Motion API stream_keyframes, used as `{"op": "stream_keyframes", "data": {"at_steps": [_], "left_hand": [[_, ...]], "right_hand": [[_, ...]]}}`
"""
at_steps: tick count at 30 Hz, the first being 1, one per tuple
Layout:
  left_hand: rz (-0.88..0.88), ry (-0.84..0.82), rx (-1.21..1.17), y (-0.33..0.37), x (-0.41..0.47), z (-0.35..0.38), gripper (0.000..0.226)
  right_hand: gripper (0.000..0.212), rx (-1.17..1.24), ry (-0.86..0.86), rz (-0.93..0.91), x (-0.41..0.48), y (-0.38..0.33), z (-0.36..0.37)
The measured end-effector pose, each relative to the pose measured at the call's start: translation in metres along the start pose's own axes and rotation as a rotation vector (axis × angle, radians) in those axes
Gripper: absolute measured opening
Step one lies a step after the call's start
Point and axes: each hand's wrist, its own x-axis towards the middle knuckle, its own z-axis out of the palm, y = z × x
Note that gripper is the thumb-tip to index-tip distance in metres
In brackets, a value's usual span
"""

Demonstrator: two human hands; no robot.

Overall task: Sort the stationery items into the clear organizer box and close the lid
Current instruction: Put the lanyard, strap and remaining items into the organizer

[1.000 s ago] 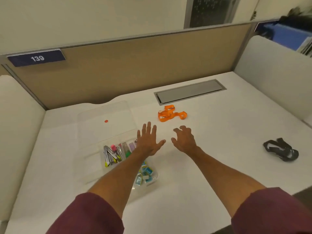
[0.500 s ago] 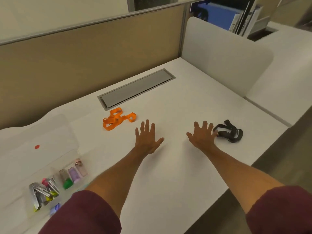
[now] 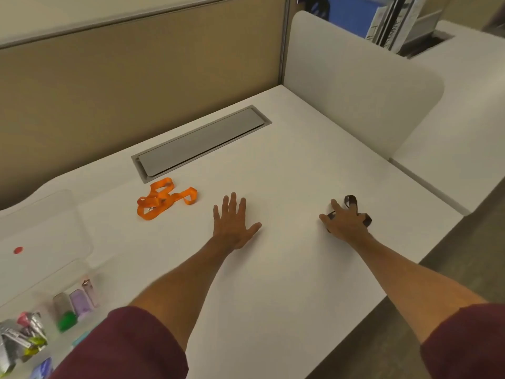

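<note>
Across the middle of the view runs a white worktop [image 3: 273,283], walled at the back by a tan partition [image 3: 136,86] and on the right by a rounded white divider [image 3: 355,86]; past that divider lies another white surface with upright binders [image 3: 396,20] beyond it, and grey floor shows at the lower right. A grey cable hatch [image 3: 200,142] is set flush into the worktop near the back. At the left edge sits the clear organizer box [image 3: 62,299] with its lid [image 3: 46,228] open and laid back, a red dot on it; coloured clips and small items fill its compartments, though blur hides which holds what. An orange lanyard [image 3: 164,199] lies bunched just in front of the hatch. The left hand [image 3: 232,222] rests flat and spread on bare worktop, holding nothing. The right hand [image 3: 345,222] lies over a black strap [image 3: 355,206] near the worktop's right edge, fingers curled onto it; whether they have gripped it I cannot tell.
</note>
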Motion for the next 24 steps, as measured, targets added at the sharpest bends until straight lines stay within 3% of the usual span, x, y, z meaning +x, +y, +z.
{"op": "stream_keyframes", "data": {"at_steps": [7, 15, 19, 24], "left_hand": [[-0.086, 0.034, -0.013, -0.033, 0.006, -0.007, 0.086], [-0.278, 0.117, 0.048, -0.102, 0.015, -0.022, 0.092], [-0.406, 0.098, 0.013, -0.133, 0.021, -0.028, 0.097], [-0.528, -0.012, -0.106, -0.162, 0.027, -0.028, 0.091]], "right_hand": [[0.03, -0.026, 0.136, -0.295, 0.017, -0.056, 0.006], [0.024, 0.053, 0.105, -0.446, 0.027, -0.146, 0.007], [0.027, 0.161, 0.093, -0.485, 0.031, -0.181, 0.011], [0.033, 0.036, 0.092, -0.615, 0.026, -0.211, 0.018]]}}
